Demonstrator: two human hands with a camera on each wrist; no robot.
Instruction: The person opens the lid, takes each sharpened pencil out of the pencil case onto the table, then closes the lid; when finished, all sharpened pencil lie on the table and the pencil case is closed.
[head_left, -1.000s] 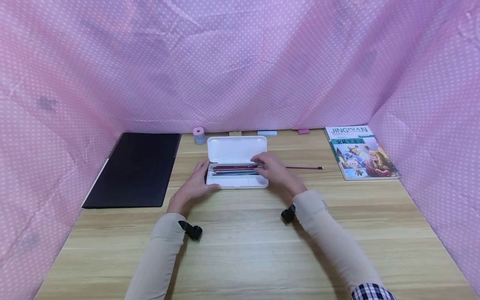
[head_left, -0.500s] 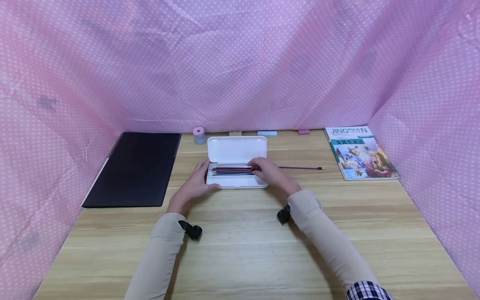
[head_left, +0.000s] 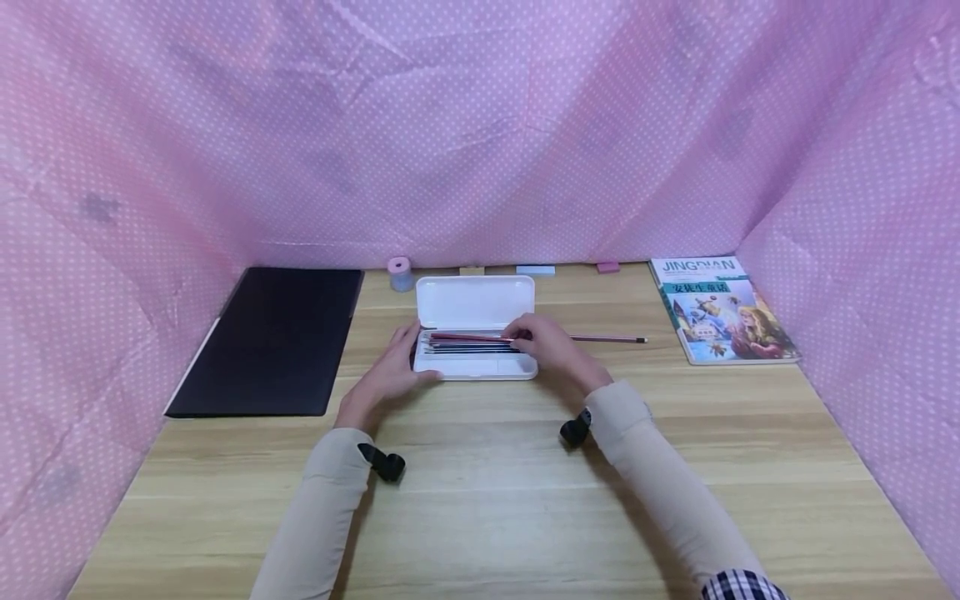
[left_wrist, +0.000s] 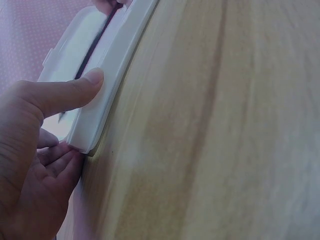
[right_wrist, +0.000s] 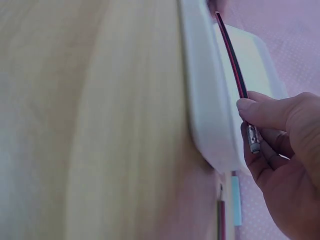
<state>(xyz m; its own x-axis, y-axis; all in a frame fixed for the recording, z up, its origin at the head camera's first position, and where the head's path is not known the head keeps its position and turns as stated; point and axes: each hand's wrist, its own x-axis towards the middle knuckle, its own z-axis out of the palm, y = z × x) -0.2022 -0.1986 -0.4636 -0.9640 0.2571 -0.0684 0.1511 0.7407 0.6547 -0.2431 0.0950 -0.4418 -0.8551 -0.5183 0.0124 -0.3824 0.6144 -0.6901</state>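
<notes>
Looks like you're on the pencil-stowing step, your right hand [head_left: 543, 342] pinching the striped pencil [right_wrist: 232, 57] near its eraser over the open white case [head_left: 457, 372], left hand [head_left: 393, 367] gripping its left end, so probably just lower it flat.

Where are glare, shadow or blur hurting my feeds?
Head: pale sheen on the table, shadows beside both sleeves; left wrist: the white lid looks washed out; right wrist: the table is blurred, the held pencil fairly crisp.
</notes>
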